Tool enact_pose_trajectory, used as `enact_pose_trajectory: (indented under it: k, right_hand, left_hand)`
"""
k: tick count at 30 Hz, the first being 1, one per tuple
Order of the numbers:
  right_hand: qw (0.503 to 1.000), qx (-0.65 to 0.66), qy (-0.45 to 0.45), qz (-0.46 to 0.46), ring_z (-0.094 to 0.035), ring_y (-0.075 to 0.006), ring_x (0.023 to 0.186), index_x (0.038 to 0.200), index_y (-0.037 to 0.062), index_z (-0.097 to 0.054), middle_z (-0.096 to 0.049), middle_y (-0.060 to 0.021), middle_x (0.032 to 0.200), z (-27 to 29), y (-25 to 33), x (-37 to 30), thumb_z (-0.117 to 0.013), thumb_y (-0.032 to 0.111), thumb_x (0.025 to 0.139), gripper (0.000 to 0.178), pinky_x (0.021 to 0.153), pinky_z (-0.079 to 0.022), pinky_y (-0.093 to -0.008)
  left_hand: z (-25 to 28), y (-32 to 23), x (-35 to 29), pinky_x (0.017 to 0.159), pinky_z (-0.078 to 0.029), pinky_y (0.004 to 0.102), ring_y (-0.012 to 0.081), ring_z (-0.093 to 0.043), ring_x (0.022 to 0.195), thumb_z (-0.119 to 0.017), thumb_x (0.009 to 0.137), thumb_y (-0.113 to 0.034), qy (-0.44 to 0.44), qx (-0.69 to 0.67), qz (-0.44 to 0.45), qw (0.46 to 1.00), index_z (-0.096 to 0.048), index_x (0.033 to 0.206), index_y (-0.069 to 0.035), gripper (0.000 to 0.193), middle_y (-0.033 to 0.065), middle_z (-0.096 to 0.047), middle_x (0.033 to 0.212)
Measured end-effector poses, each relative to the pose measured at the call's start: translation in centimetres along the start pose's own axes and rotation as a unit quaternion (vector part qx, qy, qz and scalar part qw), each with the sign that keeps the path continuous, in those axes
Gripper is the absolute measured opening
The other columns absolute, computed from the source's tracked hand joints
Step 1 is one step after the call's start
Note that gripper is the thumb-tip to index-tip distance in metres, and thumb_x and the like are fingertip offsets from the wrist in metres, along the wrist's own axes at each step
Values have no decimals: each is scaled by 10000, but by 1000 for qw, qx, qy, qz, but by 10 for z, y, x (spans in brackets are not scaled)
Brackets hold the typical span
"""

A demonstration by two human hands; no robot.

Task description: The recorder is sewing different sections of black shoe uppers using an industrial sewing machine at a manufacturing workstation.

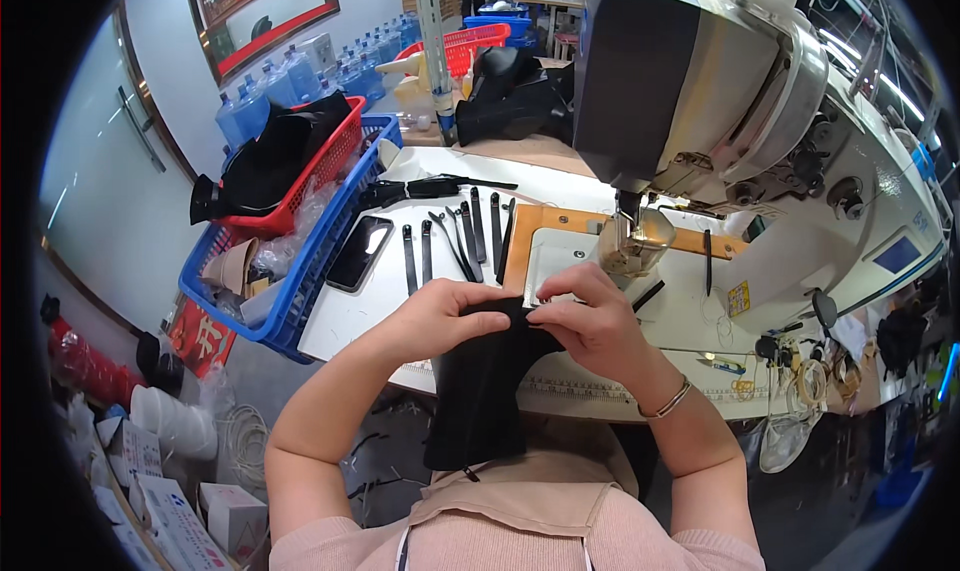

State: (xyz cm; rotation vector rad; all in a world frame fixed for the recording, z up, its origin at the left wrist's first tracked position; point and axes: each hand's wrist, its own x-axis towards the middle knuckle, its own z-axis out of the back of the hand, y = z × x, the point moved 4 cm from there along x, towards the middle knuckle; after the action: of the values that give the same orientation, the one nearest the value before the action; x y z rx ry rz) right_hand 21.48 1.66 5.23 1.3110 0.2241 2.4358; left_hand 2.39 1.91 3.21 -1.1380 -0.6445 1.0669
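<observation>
A black piece shaped like a boot upper [475, 396] hangs over the table's front edge toward my lap. My left hand [445, 321] grips its top edge, thumb and fingers pressed together. At the same edge, just to the right, the thumb and fingers of my right hand [590, 321] pinch the piece. Whether something small also sits in that pinch is hidden. Both hands are in front of the sewing machine's needle area [635, 236]. Beyond my left hand lie several narrow black straps [478, 226] with small end fittings.
The sewing machine [800, 171] fills the right side. A black phone [360, 254] lies on the white table [330, 326]. Left of it, a blue basket [290, 311] carries a red basket [300, 191] with black pieces. Snips [722, 363] and hanging thread loops [812, 381] are on the right.
</observation>
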Motion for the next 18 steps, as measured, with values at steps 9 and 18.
enact_pose_trajectory:
  k: [9,18]
  right_hand:
    - [999,17,25,-19,-550,-229,849,841,86,-659,-582,-28,899,-4,-9,-3,-762,38,653,219,720,-484,-335]
    - [991,-46,64,108,-537,-220,934,804,133,-661,-601,2,926,-6,4,-2,-719,60,685,151,792,-459,-345]
  left_hand:
    - [1,3,8,757,-454,230,39,-548,825,-675,867,-236,70,-2,15,997,-671,1066,-7,303,5,-669,861]
    - [-4,19,20,612,-404,222,36,-495,663,-677,830,-191,76,-67,24,995,-691,862,-24,171,-25,-598,694]
